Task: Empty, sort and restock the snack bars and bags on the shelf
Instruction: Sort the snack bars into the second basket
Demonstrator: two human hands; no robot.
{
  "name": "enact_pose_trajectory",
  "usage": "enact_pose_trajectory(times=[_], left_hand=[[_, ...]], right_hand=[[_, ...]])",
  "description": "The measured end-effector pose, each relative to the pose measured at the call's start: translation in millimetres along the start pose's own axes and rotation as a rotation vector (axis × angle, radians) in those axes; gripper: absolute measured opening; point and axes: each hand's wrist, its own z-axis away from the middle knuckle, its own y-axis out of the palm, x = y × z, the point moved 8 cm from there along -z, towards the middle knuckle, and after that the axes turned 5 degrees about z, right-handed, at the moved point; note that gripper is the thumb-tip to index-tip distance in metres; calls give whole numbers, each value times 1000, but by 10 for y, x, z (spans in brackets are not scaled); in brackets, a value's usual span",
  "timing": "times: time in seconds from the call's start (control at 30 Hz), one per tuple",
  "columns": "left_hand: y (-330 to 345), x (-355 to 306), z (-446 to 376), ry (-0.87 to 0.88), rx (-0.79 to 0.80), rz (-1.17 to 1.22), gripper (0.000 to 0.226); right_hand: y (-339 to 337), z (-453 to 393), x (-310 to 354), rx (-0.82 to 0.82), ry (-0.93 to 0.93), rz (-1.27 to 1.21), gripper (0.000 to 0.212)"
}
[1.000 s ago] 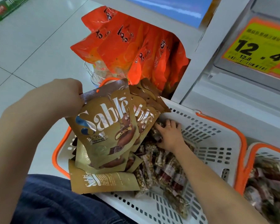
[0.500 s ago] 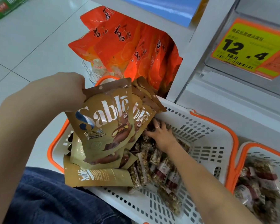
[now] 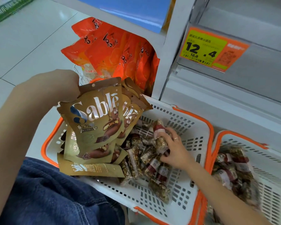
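My left hand [image 3: 62, 86] grips a fanned bunch of gold Sablé bags [image 3: 96, 120] by their top edges, above the left part of a white basket with an orange rim [image 3: 182, 179]. More gold bags [image 3: 89, 169] lie under them in the basket. Beside those lies a heap of clear-wrapped nut bars with dark red labels [image 3: 146, 161]. My right hand [image 3: 173, 150] is inside the basket and grips one nut bar [image 3: 160, 137], lifted clear of the heap and tilted upright.
A second white basket [image 3: 266, 179] at the right holds more nut bars [image 3: 234, 169]. Orange snack bags [image 3: 117, 52] stand behind the first basket. A bare white shelf [image 3: 243, 88] with a yellow 12.4 price tag [image 3: 208, 49] is at upper right. My denim knee [image 3: 52, 195] is at the bottom left.
My right hand has drawn back from under the gold bags toward the basket's middle and picked up one nut bar. The left hand keeps holding the gold bags.
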Motion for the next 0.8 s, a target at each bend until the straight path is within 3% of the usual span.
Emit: enact_pose_trajectory(times=[0.23,0.33,0.43,0.53,0.6,0.67,0.8], left_hand=[[36,-75,148,26,2,-3,19],[64,-141,224,42,15,-5,20],[83,-252,320,66,15,-63,22],[138,-405,426,100,31,-130,25],[181,-478,475,114,58,-163,26],[192,-507,499,112,64,-155,25],[169,-510,502,99,63,-79,23]], right_hand=[[-747,867,267,-605,62,-495,83],[-953,1338,91,-752,123,-563,79],[-1143,1732,-205,-900,298,-570,73],[-1289,1970,-347,-961,343,-558,78],[-1386,2074,-400,-965,348,-481,81],[-1377,2110,-564,-869,462,-338,80],[-955,2025,-805,-323,597,-126,99]])
